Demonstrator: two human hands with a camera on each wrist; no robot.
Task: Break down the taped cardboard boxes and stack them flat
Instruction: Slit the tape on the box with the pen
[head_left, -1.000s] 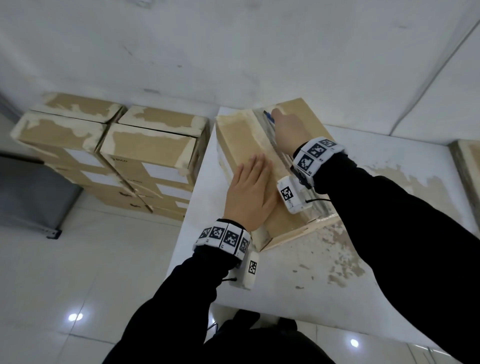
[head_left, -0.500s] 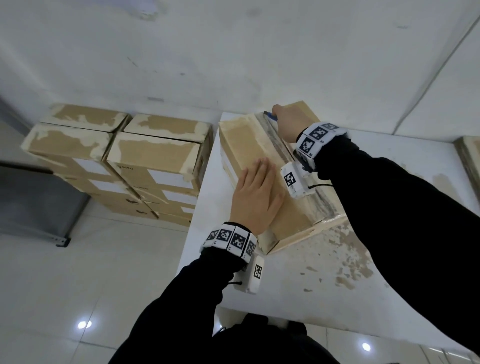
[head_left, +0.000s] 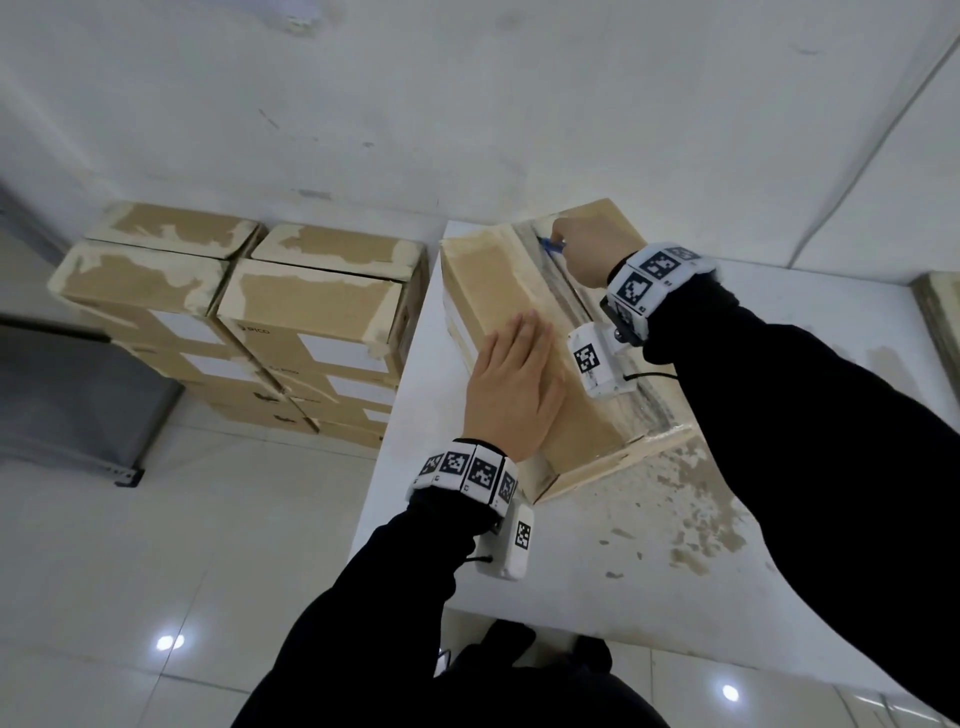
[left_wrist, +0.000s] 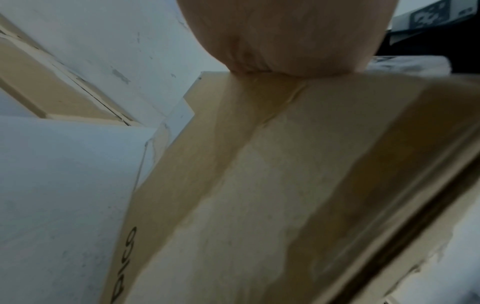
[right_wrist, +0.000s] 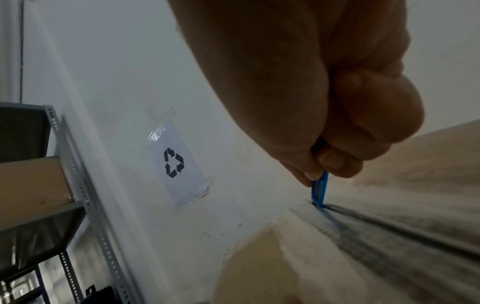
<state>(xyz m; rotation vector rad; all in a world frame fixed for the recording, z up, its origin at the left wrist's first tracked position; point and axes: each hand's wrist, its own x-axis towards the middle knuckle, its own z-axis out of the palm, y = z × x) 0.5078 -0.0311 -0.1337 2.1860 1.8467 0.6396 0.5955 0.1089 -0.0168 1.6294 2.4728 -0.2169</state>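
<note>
A taped cardboard box (head_left: 498, 291) lies lengthwise on the white table (head_left: 649, 587), its clear-taped centre seam (head_left: 566, 296) running away from me. My left hand (head_left: 511, 387) lies flat on the box top near its front end, fingers straight; in the left wrist view the palm (left_wrist: 285, 37) presses the cardboard (left_wrist: 285, 185). My right hand (head_left: 582, 249) grips a small blue cutter (head_left: 551, 244) at the far end of the seam. In the right wrist view the fingers (right_wrist: 337, 162) pinch the cutter (right_wrist: 320, 191), whose tip sits in the seam groove.
A stack of several taped boxes (head_left: 260, 312) stands on the floor left of the table, against the wall. A grey metal shelf (right_wrist: 52, 185) is beyond them, with a recycling label (right_wrist: 176, 164) on the wall. Another cardboard edge (head_left: 940, 322) shows at far right.
My right hand with the blue cutter has slid along the seam away from me to the box's far end. The left hand has stayed flat on the box top.
</note>
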